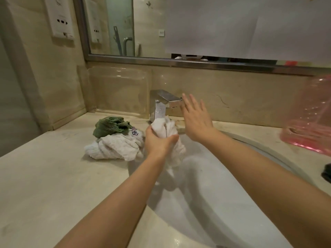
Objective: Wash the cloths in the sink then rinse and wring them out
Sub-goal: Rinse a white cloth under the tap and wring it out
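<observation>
A: Our left hand [157, 142] grips the white cloth [167, 129] at mid-frame, bunched under the faucet [165, 102] above the sink [206, 194].

B: And our right hand [196, 120] is released, fingers straight, beside the spout.

A: If that cloth drips past the rim, we may soak the tabletop [53, 167] and the cloth pile [114, 140] left of centre.

left hand [157, 140] gripping white cloth [165, 127], right hand [196, 120] spread

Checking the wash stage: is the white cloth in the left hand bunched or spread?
Bunched: the left hand grips the white cloth gathered.
</observation>
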Available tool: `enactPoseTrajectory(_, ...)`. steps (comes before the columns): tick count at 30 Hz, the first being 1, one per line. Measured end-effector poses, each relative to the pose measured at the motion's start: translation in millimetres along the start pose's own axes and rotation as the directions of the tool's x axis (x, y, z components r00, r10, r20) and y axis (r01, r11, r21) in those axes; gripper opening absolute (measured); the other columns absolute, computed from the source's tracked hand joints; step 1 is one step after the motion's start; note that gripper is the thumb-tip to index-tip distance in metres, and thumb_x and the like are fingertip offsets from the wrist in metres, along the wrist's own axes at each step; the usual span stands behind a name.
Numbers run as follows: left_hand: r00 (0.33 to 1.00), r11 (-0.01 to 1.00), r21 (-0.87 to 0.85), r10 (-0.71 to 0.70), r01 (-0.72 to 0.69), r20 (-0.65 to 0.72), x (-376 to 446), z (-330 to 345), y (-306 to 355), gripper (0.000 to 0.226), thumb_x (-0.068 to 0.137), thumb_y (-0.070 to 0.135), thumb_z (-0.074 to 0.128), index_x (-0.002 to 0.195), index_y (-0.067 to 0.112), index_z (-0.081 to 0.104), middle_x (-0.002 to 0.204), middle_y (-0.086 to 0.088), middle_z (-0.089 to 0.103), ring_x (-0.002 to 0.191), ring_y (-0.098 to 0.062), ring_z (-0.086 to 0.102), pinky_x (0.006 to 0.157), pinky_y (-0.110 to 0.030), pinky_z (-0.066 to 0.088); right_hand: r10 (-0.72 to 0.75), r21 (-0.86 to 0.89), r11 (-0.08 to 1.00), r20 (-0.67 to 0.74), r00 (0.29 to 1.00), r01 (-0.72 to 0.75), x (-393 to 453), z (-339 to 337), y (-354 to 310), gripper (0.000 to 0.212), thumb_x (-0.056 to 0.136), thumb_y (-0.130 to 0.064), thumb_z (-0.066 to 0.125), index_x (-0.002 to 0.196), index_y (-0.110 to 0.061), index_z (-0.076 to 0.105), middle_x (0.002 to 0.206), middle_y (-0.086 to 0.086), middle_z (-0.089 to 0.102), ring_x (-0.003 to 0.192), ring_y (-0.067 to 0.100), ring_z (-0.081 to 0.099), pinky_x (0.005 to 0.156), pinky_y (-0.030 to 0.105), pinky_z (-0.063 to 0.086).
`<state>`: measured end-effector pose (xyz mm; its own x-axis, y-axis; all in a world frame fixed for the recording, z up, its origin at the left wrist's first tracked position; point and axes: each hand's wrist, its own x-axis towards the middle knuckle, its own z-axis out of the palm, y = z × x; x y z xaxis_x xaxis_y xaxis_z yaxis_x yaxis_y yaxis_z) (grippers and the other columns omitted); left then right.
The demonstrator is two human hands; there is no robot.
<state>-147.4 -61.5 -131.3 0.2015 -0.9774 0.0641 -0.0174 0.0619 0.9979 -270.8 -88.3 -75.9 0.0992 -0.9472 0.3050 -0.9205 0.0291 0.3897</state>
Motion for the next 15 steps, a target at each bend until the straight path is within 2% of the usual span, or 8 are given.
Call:
enactPoseTrajectory(5, 0.995, 0.996, 0.028, 0.079, -0.081, 0.060, -1.6, 3.8, 0.4, 0.080, 0.067, 0.012, 0.084, 0.137, 0.023, 0.046, 0.112, 0.012, 0.054, 0.108, -0.012, 0.055, 0.093, -0.027, 0.044, 0.107, -0.023, 0.994, 0.035, 0.994, -0.106, 14.8, 15.6, 2.8, 0.074, 0.100, -0.020, 0.034, 0.150, -0.008, -0.020, 0.162, 0.009, -0.011, 0.149, 0.027, -0.007, 0.119, 0.047, 0.006)
enactPoseTrajectory(8, 0.995, 0.995, 0.024, 0.092, -0.094, 0.048, -1.2, 5.0, -1.1, 0.083, 0.065, 0.012, 0.084, 0.138, 0.024, 0.046, 0.124, 0.007, 0.058, 0.114, -0.015, 0.055, 0.100, -0.032, 0.044, 0.199, 0.129, 0.969, 0.114, 0.973, -0.213, 21.1, 14.0, 2.3, 0.078, 0.098, -0.016, 0.039, 0.152, -0.019, -0.018, 0.162, 0.012, 0.007, 0.147, 0.032, 0.015, 0.115, 0.046, 0.020)
enactPoseTrajectory(10, 0.995, 0.996, 0.037, 0.085, -0.087, 0.045, -1.7, 5.1, -0.6, 0.086, 0.064, 0.011, 0.085, 0.139, 0.023, 0.044, 0.128, 0.003, 0.057, 0.116, -0.017, 0.055, 0.101, -0.034, 0.045, 0.250, 0.395, 0.860, 0.229, 0.941, -0.324, 23.1, 8.4, -0.4, 0.083, 0.094, -0.012, 0.044, 0.153, -0.027, -0.012, 0.159, 0.013, 0.019, 0.142, 0.034, 0.026, 0.112, 0.045, 0.026)
enactPoseTrajectory(11, 0.996, 0.996, 0.035, 0.075, -0.076, 0.050, -1.7, 4.5, 0.3, 0.086, 0.064, 0.009, 0.085, 0.139, 0.022, 0.044, 0.127, 0.003, 0.058, 0.113, -0.016, 0.056, 0.097, -0.029, 0.045, 0.257, 0.589, 0.715, 0.281, 0.925, -0.377, 21.6, 4.4, -4.4, 0.082, 0.093, -0.010, 0.047, 0.155, -0.028, -0.003, 0.156, 0.013, 0.026, 0.140, 0.034, 0.031, 0.112, 0.043, 0.030)
enactPoseTrajectory(12, 0.996, 0.997, 0.026, 0.066, -0.068, 0.054, -1.9, 4.5, 0.5, 0.085, 0.065, 0.006, 0.084, 0.139, 0.020, 0.044, 0.126, 0.002, 0.059, 0.107, -0.013, 0.056, 0.091, -0.024, 0.045, 0.282, 0.777, 0.455, 0.339, 0.898, -0.436, 16.1, 3.1, -10.1, 0.074, 0.092, -0.008, 0.049, 0.155, -0.022, 0.012, 0.151, 0.014, 0.036, 0.136, 0.034, 0.037, 0.108, 0.040, 0.036)
enactPoseTrajectory(13, 0.997, 0.999, 0.019, 0.050, -0.051, 0.063, -2.3, 4.8, 1.7, 0.085, 0.067, 0.003, 0.083, 0.139, 0.019, 0.043, 0.125, 0.001, 0.059, 0.101, -0.011, 0.055, 0.085, -0.020, 0.043, 0.295, 0.880, 0.106, 0.417, 0.860, -0.463, 7.1, 3.6, -17.7, 0.055, 0.094, -0.009, 0.048, 0.148, -0.013, 0.034, 0.141, 0.016, 0.048, 0.127, 0.032, 0.048, 0.098, 0.035, 0.043)
enactPoseTrajectory(14, 0.998, 0.999, 0.009, 0.038, -0.039, 0.058, -2.3, 5.2, 2.6, 0.084, 0.068, 0.001, 0.082, 0.140, 0.018, 0.042, 0.125, 0.000, 0.059, 0.098, -0.009, 0.052, 0.082, -0.017, 0.041, 0.261, 0.847, -0.216, 0.529, 0.808, -0.485, -4.3, 4.5, -26.7, 0.034, 0.097, -0.014, 0.046, 0.129, -0.005, 0.054, 0.123, 0.017, 0.060, 0.110, 0.031, 0.059, 0.082, 0.031, 0.048)
enactPoseTrajectory(15, 0.998, 1.000, 0.002, 0.015, -0.015, 0.055, -1.9, 5.8, 1.7, 0.085, 0.068, 0.000, 0.082, 0.140, 0.017, 0.041, 0.126, 0.000, 0.058, 0.098, -0.008, 0.051, 0.083, -0.016, 0.041, 0.186, 0.748, -0.443, 0.616, 0.766, -0.494, -16.3, 8.0, -36.2, 0.028, 0.099, -0.024, 0.044, 0.108, -0.005, 0.063, 0.102, 0.015, 0.066, 0.090, 0.027, 0.063, 0.069, 0.029, 0.047)
